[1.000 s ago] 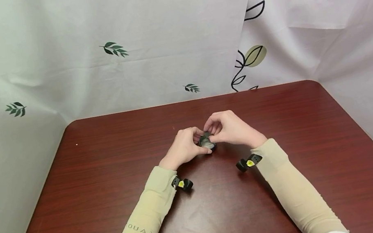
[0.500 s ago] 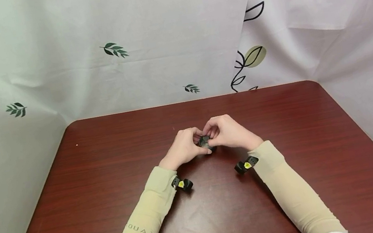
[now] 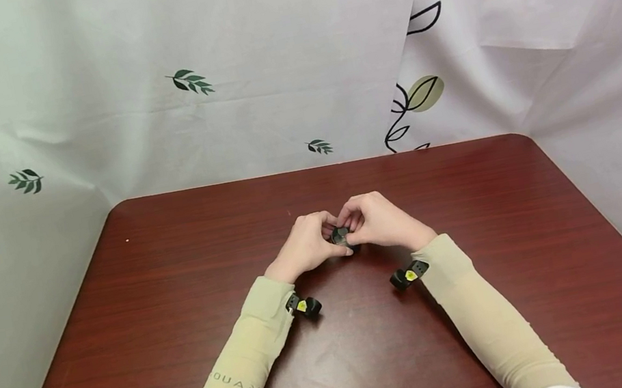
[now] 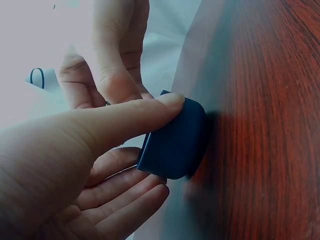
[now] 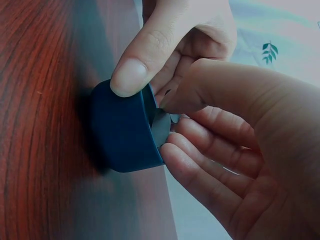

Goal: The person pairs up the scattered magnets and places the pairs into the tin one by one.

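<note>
A small dark blue case [image 5: 122, 132] with rounded lower corners stands upright low over the table. My left hand [image 3: 308, 243] grips it, the thumb [image 4: 155, 107] across its near face and the other fingers behind. Out of the case's mouth shows a thin, smooth grey piece [image 5: 161, 126], whose kind I cannot tell. My right hand [image 3: 379, 223] pinches this piece between thumb [image 5: 187, 95] and fingertips, right at the case's rim. In the head view, the hands meet over the case and cover much of it. Its inside is mostly hidden.
The reddish-brown wooden table [image 3: 180, 300] has rounded far corners. White cloth [image 3: 248, 122] with leaf prints hangs behind and at both sides. Each wrist wears a black camera strap, the left one [image 3: 304, 306] and the right one [image 3: 409, 275] close above the table.
My right hand has moved slightly down and toward me, bringing the pinched piece from above the case to its mouth. The left hand has kept its grip in place.
</note>
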A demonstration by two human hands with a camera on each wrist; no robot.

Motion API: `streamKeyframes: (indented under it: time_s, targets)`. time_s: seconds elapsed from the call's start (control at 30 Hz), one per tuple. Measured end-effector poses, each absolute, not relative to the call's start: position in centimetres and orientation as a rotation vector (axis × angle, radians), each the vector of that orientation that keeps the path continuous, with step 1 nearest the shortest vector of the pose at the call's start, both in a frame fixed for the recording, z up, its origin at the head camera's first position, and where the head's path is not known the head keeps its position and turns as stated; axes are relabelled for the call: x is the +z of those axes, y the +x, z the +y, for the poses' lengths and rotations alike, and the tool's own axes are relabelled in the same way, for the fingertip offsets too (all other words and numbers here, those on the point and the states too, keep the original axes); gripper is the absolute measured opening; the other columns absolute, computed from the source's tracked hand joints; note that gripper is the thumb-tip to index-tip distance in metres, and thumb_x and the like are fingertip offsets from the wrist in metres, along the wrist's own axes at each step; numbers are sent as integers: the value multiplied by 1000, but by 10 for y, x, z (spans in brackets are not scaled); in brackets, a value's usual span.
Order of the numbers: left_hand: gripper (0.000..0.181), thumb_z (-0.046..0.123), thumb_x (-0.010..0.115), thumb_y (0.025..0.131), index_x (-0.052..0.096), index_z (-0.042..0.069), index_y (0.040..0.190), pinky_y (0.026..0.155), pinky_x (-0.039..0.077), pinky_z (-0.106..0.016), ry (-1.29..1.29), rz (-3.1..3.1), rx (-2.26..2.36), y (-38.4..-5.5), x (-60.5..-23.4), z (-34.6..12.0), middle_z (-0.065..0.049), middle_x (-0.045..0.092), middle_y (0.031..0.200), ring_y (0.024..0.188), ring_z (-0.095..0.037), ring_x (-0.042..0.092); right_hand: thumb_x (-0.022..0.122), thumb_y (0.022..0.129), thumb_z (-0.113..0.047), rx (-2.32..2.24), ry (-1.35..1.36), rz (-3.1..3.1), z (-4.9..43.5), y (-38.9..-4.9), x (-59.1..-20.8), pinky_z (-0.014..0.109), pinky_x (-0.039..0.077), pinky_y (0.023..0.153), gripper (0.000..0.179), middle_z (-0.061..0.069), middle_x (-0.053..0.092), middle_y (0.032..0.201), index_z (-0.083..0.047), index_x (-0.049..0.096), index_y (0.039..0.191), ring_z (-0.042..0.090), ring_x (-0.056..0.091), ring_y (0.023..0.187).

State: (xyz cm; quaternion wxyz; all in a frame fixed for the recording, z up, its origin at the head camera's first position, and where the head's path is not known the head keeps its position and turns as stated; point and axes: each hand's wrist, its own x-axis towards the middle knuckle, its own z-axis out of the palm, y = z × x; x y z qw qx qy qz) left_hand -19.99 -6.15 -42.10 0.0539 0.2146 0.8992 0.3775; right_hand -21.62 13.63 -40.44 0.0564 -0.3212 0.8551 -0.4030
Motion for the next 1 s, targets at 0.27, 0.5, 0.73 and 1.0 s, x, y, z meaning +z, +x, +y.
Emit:
streamKeyframes:
  time_s: [0.27, 0.5, 0.73, 1.0]
  targets:
    - [45, 22, 96, 71, 72, 6, 106, 80, 55, -25, 652, 2727, 1151, -200, -420, -62, -2, 71, 96, 89, -13, 68, 84, 74, 1, -1213, -984, 2602, 135, -216, -405, 29, 57, 68, 24, 4, 69, 83, -3, 75, 96, 13, 65, 72]
    - [43, 20, 96, 71, 71, 6, 105, 80, 55, -25, 653, 2707, 1175, -200, -421, -62, -1, 72, 95, 88, -13, 68, 83, 75, 1, -1213, -974, 2604, 135, -216, -406, 27, 58, 68, 24, 6, 70, 85, -2, 76, 98, 12, 65, 72]
    - [45, 22, 95, 72, 71, 6, 108, 81, 55, -25, 638, 2698, 1172, -200, -420, -62, -1, 71, 97, 90, -13, 68, 83, 77, -1, -1254, -968, 2596, 137, -215, -406, 28, 58, 68, 22, 5, 71, 86, -4, 77, 98, 12, 66, 73]
    - [48, 22, 94, 74, 71, 5, 112, 83, 55, -27, 631, 2702, 1151, -200, -420, -62, -1, 71, 99, 93, -13, 68, 85, 81, -6, -1292, -971, 2610, 140, -213, -404, 30, 58, 70, 21, 0, 71, 88, -6, 77, 101, 12, 67, 75]
